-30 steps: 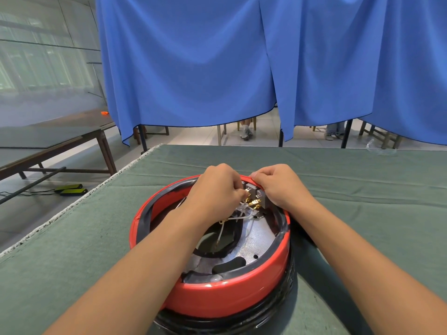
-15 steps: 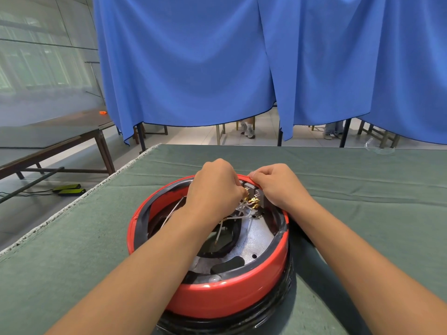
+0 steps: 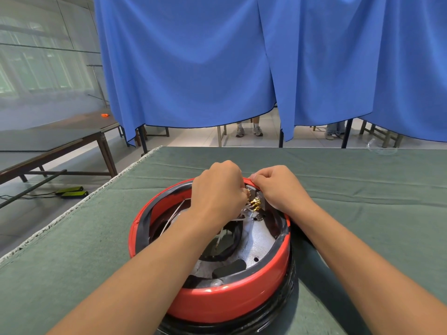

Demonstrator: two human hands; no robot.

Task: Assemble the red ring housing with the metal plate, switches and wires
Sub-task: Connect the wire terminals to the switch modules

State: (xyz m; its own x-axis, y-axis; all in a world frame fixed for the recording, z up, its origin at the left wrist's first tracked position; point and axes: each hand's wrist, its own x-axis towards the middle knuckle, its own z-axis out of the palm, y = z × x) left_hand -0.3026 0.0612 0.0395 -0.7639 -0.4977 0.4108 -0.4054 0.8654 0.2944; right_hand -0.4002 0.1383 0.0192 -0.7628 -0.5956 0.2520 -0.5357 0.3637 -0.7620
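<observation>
The red ring housing (image 3: 227, 303) sits on the green table, stacked on a black ring (image 3: 273, 317). Inside it lies a silver metal plate (image 3: 256, 240) with black inserts. A grey switch block with brass terminals (image 3: 256, 201) stands at the housing's far rim, and white wires (image 3: 174, 213) run from it across the inside. My left hand (image 3: 217, 189) is curled, its fingertips pinching at the wire ends beside the terminals. My right hand (image 3: 278, 187) grips the switch block and the far rim. What the fingertips hold exactly is hidden.
The green cloth-covered table (image 3: 362, 213) stretches to the right and far side. Its left edge (image 3: 72, 213) drops to the floor. A blue curtain (image 3: 217, 68) hangs behind, with people's legs beneath. A dark side table (image 3: 60, 141) stands at left.
Both hands stay at the switch block. My left hand has shifted slightly up and towards the far rim; the housing has not moved.
</observation>
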